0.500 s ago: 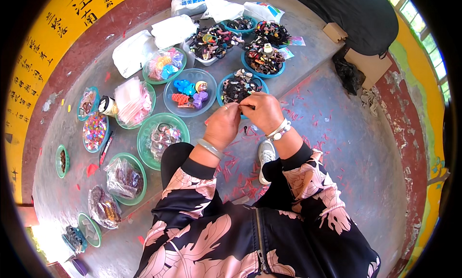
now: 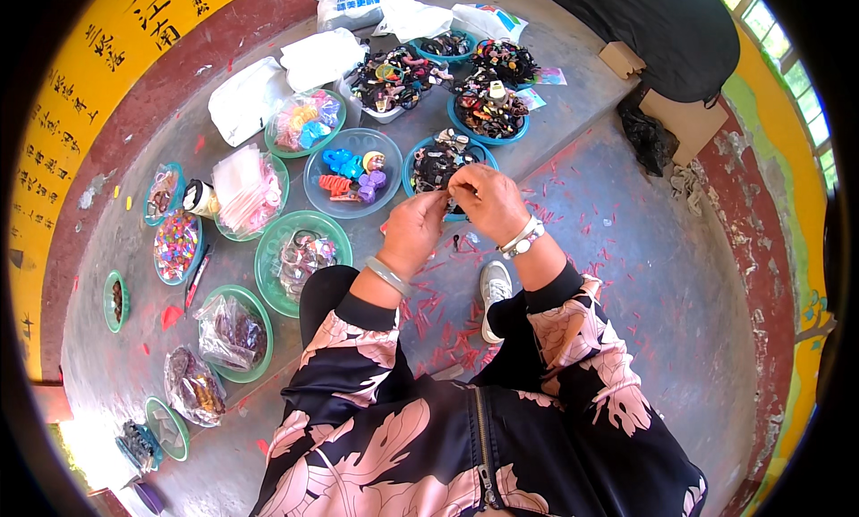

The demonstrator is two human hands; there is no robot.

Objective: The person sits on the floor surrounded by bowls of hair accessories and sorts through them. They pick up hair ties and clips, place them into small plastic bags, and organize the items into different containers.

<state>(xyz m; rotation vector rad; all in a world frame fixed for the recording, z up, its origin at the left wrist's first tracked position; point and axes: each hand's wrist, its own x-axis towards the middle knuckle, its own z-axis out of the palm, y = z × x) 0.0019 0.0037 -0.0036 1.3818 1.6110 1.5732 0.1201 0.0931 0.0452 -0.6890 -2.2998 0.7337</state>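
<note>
My left hand (image 2: 417, 232) and my right hand (image 2: 490, 204) meet in front of me, fingertips pinched close together. Whatever they hold is small and dark, mostly covered by the fingers, and I cannot make out its kind. Just beyond them stands a blue basin (image 2: 413, 166) with black hair ties (image 2: 438, 165) in it. A clear bowl (image 2: 315, 191) to the left of that basin holds blue, orange and purple coiled bands (image 2: 344, 163). Nearer my left forearm is a green basin (image 2: 266, 265) with a plastic bag of hair ties (image 2: 304, 259).
Red scraps (image 2: 447, 334) litter the floor around my shoe (image 2: 495, 293). More basins stand left, among them a bowl of colourful small pieces (image 2: 178, 245) and a basin of clear pink bags (image 2: 246, 190). White bags (image 2: 250, 101) lie behind. A black bag (image 2: 646, 137) and cardboard (image 2: 689, 132) lie right.
My right hand has lifted and turned slightly, its fingers curling more over the left fingertips. My left hand has barely shifted. The basins and bags have stayed in place.
</note>
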